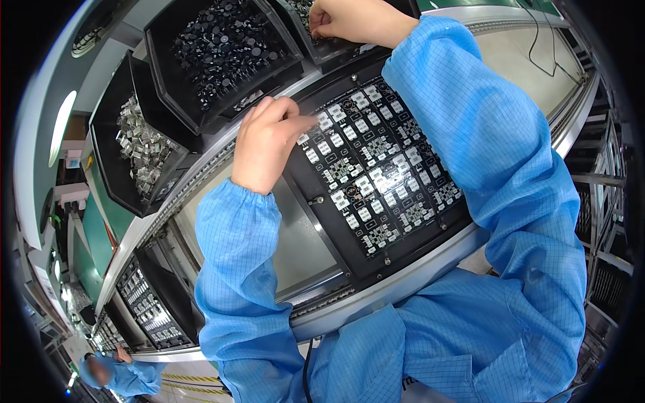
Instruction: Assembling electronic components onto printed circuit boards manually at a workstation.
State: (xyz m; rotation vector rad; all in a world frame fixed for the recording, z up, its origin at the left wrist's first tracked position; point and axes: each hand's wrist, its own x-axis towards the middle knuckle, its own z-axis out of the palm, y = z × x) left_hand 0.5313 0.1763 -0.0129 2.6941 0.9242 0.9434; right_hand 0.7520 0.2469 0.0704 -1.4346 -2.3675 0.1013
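Observation:
A panel of dark circuit boards with many white rectangular parts [377,146] lies in a black carrier [356,258] in front of me. My left hand [264,142] is over the panel's upper left corner, thumb and forefinger brought together. Anything between those fingertips is too small to make out. At the far side my right hand [363,21] dips into a black bin [336,56] of small parts. Its fingers are curled downward, and their tips are partly hidden, so what they hold does not show.
Beside that bin stands a black bin [158,75] of dark round components; farther left, another bin [104,164] holds silvery metal parts. The carrier rests on a conveyor with a metal rail [403,272]. More loaded carriers [151,305] and a co-worker in blue [134,377] are at lower left.

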